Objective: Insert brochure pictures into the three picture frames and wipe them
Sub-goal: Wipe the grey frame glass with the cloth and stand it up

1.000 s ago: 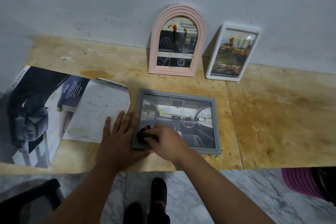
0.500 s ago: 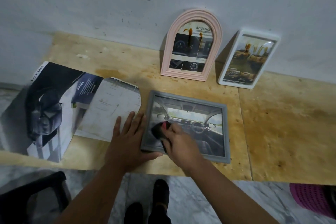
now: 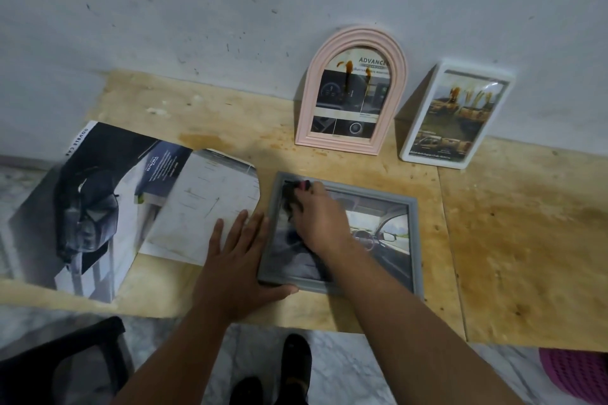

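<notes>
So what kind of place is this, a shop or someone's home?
Probably a plain home workspace, not a shop: a bare plywood board serves as the worktop against a scuffed painted wall, over a marble floor.

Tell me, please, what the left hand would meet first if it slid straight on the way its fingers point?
Probably the cut brochure page: the left hand lies flat, fingertips already at its near corner, beside the grey frame.

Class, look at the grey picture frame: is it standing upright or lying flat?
Lying flat. The grey picture frame rests face up on the wooden board, unlike the pink arched frame, which leans against the wall.
</notes>
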